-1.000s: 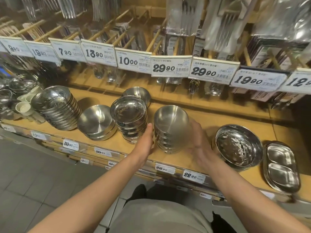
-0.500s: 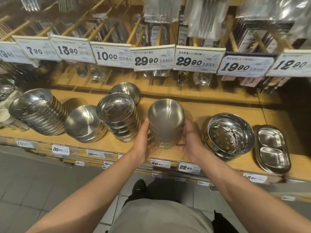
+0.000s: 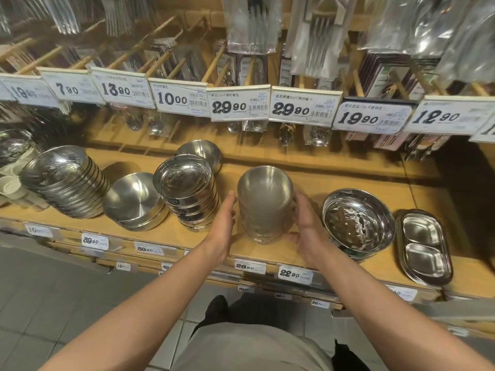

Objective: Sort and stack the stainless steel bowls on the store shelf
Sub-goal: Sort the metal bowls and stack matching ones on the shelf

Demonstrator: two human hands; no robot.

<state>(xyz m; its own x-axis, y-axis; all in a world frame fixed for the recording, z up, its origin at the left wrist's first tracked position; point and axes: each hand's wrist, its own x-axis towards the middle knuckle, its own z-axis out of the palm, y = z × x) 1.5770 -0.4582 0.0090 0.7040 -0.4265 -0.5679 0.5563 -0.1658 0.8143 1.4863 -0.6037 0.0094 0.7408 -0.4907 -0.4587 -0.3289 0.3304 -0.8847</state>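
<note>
Shelf-edge tags point(image 3: 247, 265): "26.90", "22.90"

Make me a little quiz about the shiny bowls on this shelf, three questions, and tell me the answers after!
1. True or false: the matte bowl stack stands between the left hand and the right hand.
2. What lies at the far right of the shelf? A) a pile of forks B) two-part divided trays C) a kettle
3. Fill in: the yellow tag on the shelf edge just below the right hand reads ___.

Key: 1 true. 2 B. 3 22.90.
</note>
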